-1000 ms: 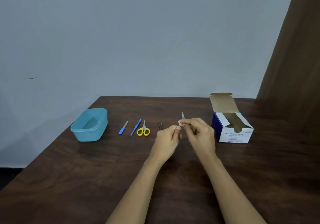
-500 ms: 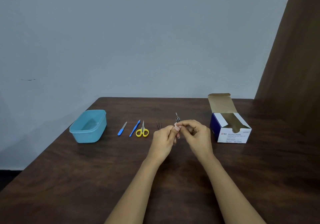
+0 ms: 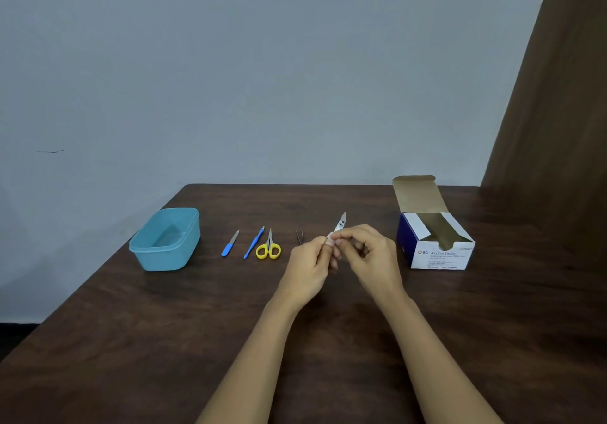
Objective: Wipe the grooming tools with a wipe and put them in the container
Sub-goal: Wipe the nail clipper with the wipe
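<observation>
Head view: a dark wooden desk (image 3: 164, 341) seen from above, with the tools laid in a row between a tub at the left and a carton at the right.
Container (image 3: 167, 257): a pale blue plastic tub with rounded corners at the left end of the row, no lid on it and no tool inside.
Nail file (image 3: 230, 244): a thin blade on a blue handle, flat on the desk just right of the container. It is probably light and stiff, and best lifted by the handle.
Blue stick (image 3: 254, 243): a slim all-blue tool lying near the file. What its tip is cannot be made out.
Scissors (image 3: 268, 248): small, with yellow loops and closed blades pointing away. The loops look like the safe place to hold.
Tweezers (image 3: 299, 237): a thin dark pair, partly behind the left hand and hard to make out. They are likely springy and liable to slip.
Left hand (image 3: 308, 266): raised over the desk with its fingertips closed on the wipe.
Wipe (image 3: 330, 241): a small white scrap, soft and probably damp, wrapped round the lower part of the clipper.
Nail clipper (image 3: 340, 225): shiny metal, held in the air between both hands with its tip pointing up and away. It should be rigid, light and slick once wet, so a firm pinch low on the body suits it.
Right hand (image 3: 371, 252): touching the left, with thumb and forefinger pinching the clipper.
Swab box (image 3: 433, 252): a blue and white carton at the right with its lid flap up.
</observation>
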